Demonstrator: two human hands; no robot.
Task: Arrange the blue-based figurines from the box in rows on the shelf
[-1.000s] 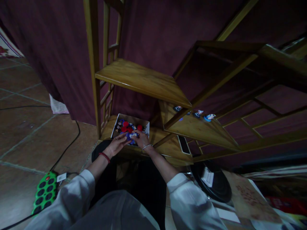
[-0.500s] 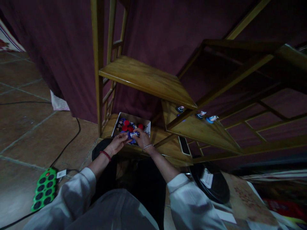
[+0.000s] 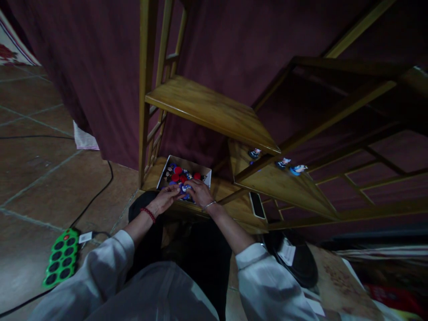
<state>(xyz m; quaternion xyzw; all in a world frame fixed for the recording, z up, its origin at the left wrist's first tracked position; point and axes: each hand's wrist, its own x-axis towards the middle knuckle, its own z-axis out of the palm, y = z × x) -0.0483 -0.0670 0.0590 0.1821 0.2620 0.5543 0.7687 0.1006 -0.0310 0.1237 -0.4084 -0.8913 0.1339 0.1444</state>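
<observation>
A small purple-and-white figurine (image 3: 185,189) is held between my two hands, over the near edge of a white box (image 3: 209,177). My left hand (image 3: 166,198) pinches it from the left side. My right hand (image 3: 199,193) has its fingers closed on its right side and covers part of it. Inside the box lie several small figures with dark and purple parts, among red round pieces (image 3: 178,170). The box rests on the lowest wooden shelf (image 3: 220,189).
Several figurines (image 3: 298,170) stand on the middle shelf (image 3: 267,178) at right. A phone (image 3: 257,205) lies on the lower board. An upper shelf (image 3: 214,111) overhangs the box. On the floor at left is a green power strip (image 3: 60,258) with cords.
My right hand's fingers have shifted over the figurine, hiding more of it. The whole view has moved slightly, so the shelves appear a little further right.
</observation>
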